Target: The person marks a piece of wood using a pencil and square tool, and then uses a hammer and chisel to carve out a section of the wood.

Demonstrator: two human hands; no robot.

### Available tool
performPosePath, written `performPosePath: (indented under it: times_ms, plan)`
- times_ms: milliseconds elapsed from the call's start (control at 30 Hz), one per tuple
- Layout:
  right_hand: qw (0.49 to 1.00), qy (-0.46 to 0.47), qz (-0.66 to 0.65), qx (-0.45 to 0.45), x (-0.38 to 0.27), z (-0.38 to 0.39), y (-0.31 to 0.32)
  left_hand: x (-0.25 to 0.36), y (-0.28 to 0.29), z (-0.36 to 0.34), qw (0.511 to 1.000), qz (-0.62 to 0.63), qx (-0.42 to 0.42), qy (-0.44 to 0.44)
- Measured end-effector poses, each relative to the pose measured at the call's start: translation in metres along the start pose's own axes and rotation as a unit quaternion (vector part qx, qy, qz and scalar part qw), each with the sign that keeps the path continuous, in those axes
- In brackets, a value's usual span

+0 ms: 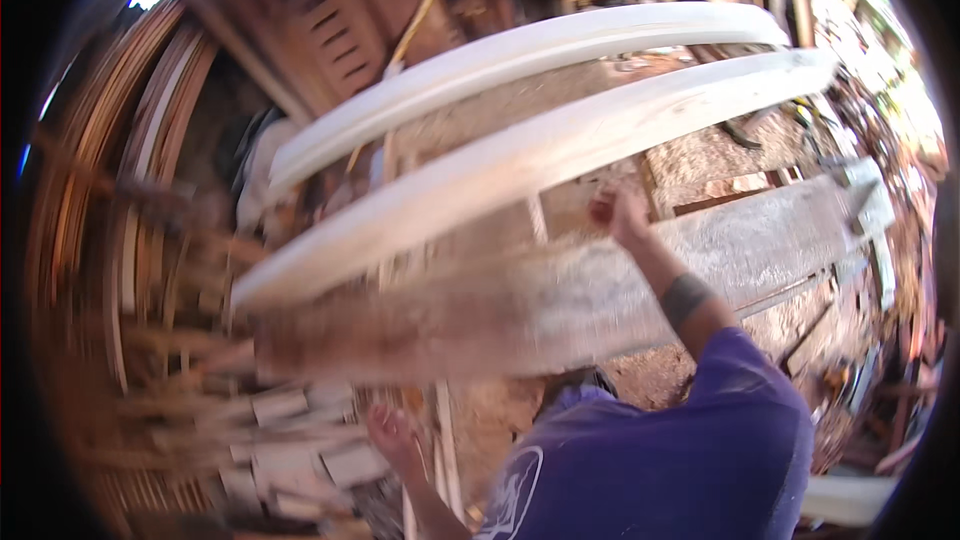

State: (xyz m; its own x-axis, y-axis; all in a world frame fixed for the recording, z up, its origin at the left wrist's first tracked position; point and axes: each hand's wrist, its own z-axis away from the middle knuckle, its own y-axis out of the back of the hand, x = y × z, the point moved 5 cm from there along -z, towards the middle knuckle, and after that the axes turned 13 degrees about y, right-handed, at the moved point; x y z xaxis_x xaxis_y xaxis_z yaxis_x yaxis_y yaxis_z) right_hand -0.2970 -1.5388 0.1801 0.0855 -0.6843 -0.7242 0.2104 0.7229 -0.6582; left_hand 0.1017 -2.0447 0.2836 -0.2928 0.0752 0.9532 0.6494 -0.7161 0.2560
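The right hand (622, 217) is being held over the gap between plank (600, 290) and near beam (500, 165).
Its fingers are appearing curled, while the left hand (393, 432) is being held low on the plank's near side; both are being blurred, so neither opening nor grip can be told. Splinters are probably being risked on that rough, patchy grey-brown wood, so flat palms along the grain are being advised. Beyond, apart from the far beam (500, 55), the near beam is lying pale, long and smooth-looking, its bow perhaps being lent by the lens.
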Motion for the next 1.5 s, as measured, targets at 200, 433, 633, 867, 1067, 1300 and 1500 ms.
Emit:
performPosePath:
  times_ms: [200,433,633,867,1067,1300,1500]
  plan:
    - [0.98,0.049,-0.017,0.19,0.045,-0.028,-0.061,0.073,-0.066,-0.229,0.996,0.073,0.019,0.043]
    - [0.933,0.188,-0.188,0.242,0.074,-0.106,-0.06,0.062,-0.149,-0.405,0.932,0.352,0.071,0.054]
    - [0.881,0.251,-0.184,0.356,0.027,-0.126,-0.11,0.11,-0.207,-0.397,0.938,0.326,0.093,0.071]
    - [0.899,0.164,-0.118,0.388,0.039,-0.199,-0.138,0.141,-0.26,-0.507,0.939,0.33,0.034,0.086]
    - [0.873,0.108,-0.188,0.438,0.04,-0.275,-0.158,0.182,-0.325,-0.604,0.96,0.261,-0.05,0.091]
    - [0.964,0.096,0.076,0.237,0.038,-0.301,-0.079,0.193,-0.351,-0.658,0.976,0.173,-0.114,0.072]
    - [0.804,0.346,0.287,0.39,-0.131,-0.266,0.039,0.239,-0.342,-0.635,0.756,-0.389,0.318,-0.42]
